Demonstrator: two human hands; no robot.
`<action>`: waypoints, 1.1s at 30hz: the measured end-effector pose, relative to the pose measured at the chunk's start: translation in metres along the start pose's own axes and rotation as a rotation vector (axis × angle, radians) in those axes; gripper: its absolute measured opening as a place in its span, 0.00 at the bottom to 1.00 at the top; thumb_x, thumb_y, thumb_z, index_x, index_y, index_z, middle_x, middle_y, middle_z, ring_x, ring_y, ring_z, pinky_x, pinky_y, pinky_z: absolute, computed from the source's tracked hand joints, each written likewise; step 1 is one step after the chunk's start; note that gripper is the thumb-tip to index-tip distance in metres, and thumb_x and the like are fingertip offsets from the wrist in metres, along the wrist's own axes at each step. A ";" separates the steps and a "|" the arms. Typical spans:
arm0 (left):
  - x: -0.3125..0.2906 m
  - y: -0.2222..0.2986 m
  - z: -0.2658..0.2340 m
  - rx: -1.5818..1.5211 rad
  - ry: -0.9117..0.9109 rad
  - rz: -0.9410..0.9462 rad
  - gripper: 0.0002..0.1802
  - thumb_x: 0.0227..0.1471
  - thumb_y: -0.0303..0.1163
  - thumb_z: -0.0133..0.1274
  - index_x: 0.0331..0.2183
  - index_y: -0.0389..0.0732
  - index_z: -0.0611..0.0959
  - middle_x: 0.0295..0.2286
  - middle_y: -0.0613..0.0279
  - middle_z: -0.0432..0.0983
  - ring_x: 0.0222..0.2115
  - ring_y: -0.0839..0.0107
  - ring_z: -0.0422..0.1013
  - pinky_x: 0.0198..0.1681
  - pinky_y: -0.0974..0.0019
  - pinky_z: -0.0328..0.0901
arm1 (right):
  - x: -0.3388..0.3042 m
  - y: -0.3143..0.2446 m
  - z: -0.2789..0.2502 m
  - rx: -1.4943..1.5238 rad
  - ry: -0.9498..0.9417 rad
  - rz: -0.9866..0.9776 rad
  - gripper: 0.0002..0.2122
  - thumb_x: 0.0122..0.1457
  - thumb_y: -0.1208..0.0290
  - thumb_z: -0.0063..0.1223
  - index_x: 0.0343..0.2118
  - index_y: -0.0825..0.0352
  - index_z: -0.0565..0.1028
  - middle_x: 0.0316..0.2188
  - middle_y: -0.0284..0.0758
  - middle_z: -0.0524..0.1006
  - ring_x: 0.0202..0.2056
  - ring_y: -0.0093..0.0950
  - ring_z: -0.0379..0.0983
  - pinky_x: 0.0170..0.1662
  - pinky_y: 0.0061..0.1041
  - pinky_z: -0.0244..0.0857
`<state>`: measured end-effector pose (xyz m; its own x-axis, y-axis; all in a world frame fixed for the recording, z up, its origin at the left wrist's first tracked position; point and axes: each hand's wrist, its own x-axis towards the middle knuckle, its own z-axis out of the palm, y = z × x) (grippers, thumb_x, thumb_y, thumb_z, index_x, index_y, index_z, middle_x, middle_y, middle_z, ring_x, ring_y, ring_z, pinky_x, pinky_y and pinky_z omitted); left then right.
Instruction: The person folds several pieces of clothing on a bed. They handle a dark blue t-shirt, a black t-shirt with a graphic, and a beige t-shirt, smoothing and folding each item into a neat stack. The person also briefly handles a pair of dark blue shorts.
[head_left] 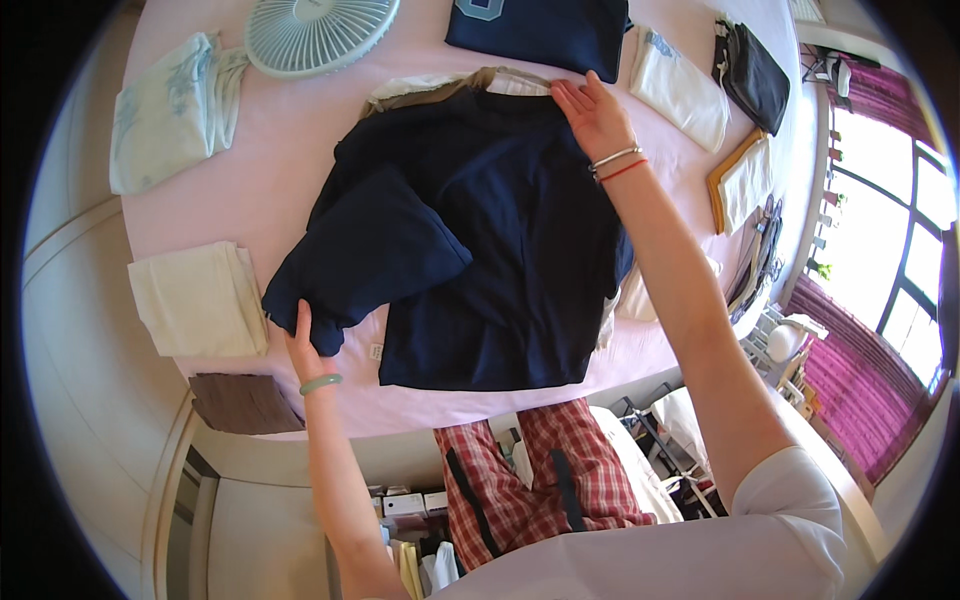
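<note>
A dark navy long-sleeved top [510, 240] lies spread on the pink bed sheet [285, 160], its collar at the far side. One sleeve [365, 250] is folded across the left part of its body. My left hand [304, 345], with a green bangle at the wrist, grips the end of that sleeve; the fabric hides some fingers. At the top's far right shoulder, beside the collar, my right hand [597, 118] rests palm up with its fingers stretched out. Beige and white garments [425, 88] show from under the collar edge.
Folded clothes lie around: a pale tie-dyed piece [165, 115], a cream one [195, 300], a brown one [245, 403], a navy one [540, 35], a white one [680, 90] and a black one [757, 80]. A light-blue fan [322, 30] sits at the far edge.
</note>
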<state>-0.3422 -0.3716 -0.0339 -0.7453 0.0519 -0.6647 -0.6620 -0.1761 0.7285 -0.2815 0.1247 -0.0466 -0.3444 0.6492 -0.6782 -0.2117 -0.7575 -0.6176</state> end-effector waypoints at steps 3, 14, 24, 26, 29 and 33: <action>-0.007 -0.001 0.002 -0.011 0.029 0.059 0.32 0.53 0.34 0.60 0.56 0.35 0.69 0.53 0.56 0.68 0.51 0.66 0.67 0.55 0.66 0.63 | 0.031 -0.005 0.002 0.097 -0.115 0.096 0.26 0.62 0.66 0.54 0.56 0.77 0.58 0.55 0.52 0.64 0.58 0.47 0.62 0.60 0.46 0.62; -0.051 0.027 0.067 0.600 0.358 0.780 0.25 0.60 0.31 0.51 0.56 0.36 0.66 0.54 0.54 0.67 0.52 0.68 0.65 0.56 0.64 0.59 | 0.026 -0.022 0.018 -0.022 -0.244 -0.130 0.11 0.56 0.71 0.57 0.41 0.69 0.74 0.42 0.40 0.76 0.45 0.37 0.73 0.50 0.43 0.69; -0.061 0.001 0.233 -0.797 -0.657 -0.677 0.46 0.56 0.65 0.43 0.58 0.32 0.64 0.55 0.43 0.65 0.56 0.53 0.63 0.59 0.53 0.60 | -0.155 -0.021 0.035 -0.017 -0.393 -0.116 0.13 0.63 0.65 0.48 0.46 0.67 0.75 0.44 0.34 0.77 0.48 0.31 0.73 0.52 0.36 0.67; -0.055 0.008 0.216 -0.893 -0.629 -0.682 0.49 0.54 0.68 0.41 0.59 0.33 0.64 0.55 0.46 0.66 0.56 0.53 0.63 0.60 0.52 0.58 | -0.189 -0.027 0.033 0.041 -0.439 0.051 0.14 0.64 0.65 0.46 0.47 0.67 0.75 0.46 0.36 0.77 0.51 0.32 0.72 0.57 0.37 0.63; -0.055 0.020 0.181 -0.916 -0.653 -0.622 0.44 0.54 0.68 0.41 0.56 0.38 0.70 0.55 0.55 0.68 0.57 0.58 0.64 0.60 0.51 0.57 | -0.214 -0.013 0.010 -0.100 -0.465 0.036 0.13 0.61 0.74 0.51 0.48 0.69 0.74 0.47 0.39 0.77 0.50 0.32 0.73 0.56 0.35 0.65; -0.058 0.038 0.111 -0.561 -0.479 -0.106 0.21 0.61 0.30 0.48 0.55 0.41 0.71 0.50 0.59 0.72 0.52 0.66 0.68 0.56 0.59 0.62 | -0.240 0.027 0.011 -0.220 -0.413 0.112 0.18 0.51 0.89 0.59 0.47 0.73 0.74 0.42 0.37 0.78 0.44 0.28 0.76 0.51 0.28 0.69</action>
<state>-0.3323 -0.2725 0.0507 -0.7172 0.4970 -0.4885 -0.6883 -0.6146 0.3852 -0.2141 -0.0523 0.1040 -0.6979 0.4490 -0.5579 0.0303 -0.7598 -0.6494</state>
